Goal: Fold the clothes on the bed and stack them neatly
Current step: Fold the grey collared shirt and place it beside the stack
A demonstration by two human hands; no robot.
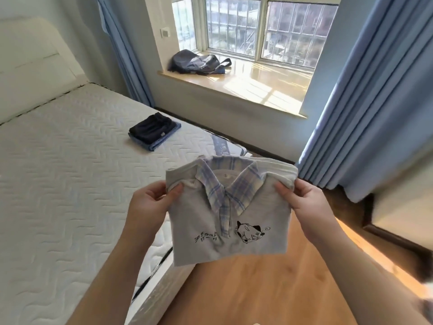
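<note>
A folded grey shirt [255, 214] with a blue plaid collar and a black cartoon print hangs in the air over the bed's corner and the floor. My left hand [152, 202] grips its left edge and my right hand [304, 200] grips its right edge, thumbs on top. Farther back on the white quilted mattress [58, 172] lies a small stack of folded clothes [154, 131]: a dark garment on top of a blue denim one.
The wooden floor [257, 289] runs along the bed's right side. A bay window sill [246, 87] carries a dark backpack [199, 62]. Blue curtains [365, 102] hang on both sides of the window. The headboard [30, 64] stands at the far left.
</note>
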